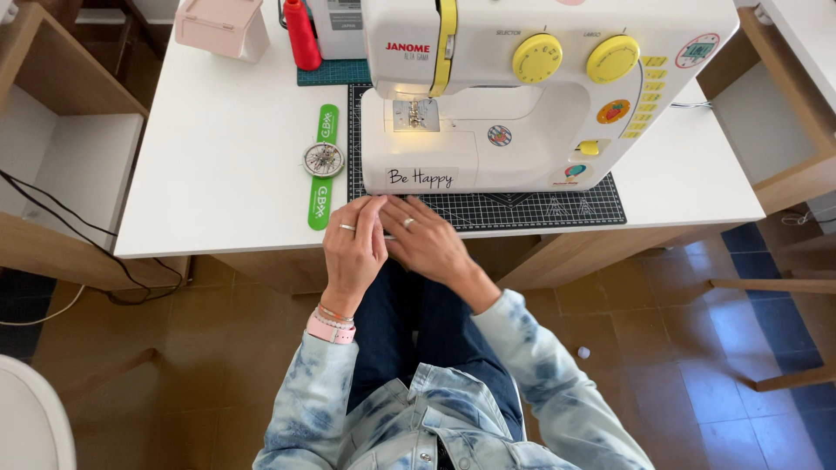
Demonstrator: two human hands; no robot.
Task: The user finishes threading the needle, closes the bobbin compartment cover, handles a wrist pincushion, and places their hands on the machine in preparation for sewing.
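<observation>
Both hands — left hand (353, 252), right hand (427, 239) — are pinched together at 6 o'clock of the sewing machine (522, 96); what is gripped cannot be told — fingertips are best kept steady.

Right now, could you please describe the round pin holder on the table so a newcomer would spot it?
Start at the white sewing machine on the white table. Just left of its dark cutting mat lies a bright green strap. The round pin holder sits mid-strap, metallic and bristling with pins.

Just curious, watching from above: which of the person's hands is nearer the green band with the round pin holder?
The left. The left hand sits just right of the green band, near its lower end. The right hand lies farther right, beyond the left hand, at the table edge.
</observation>
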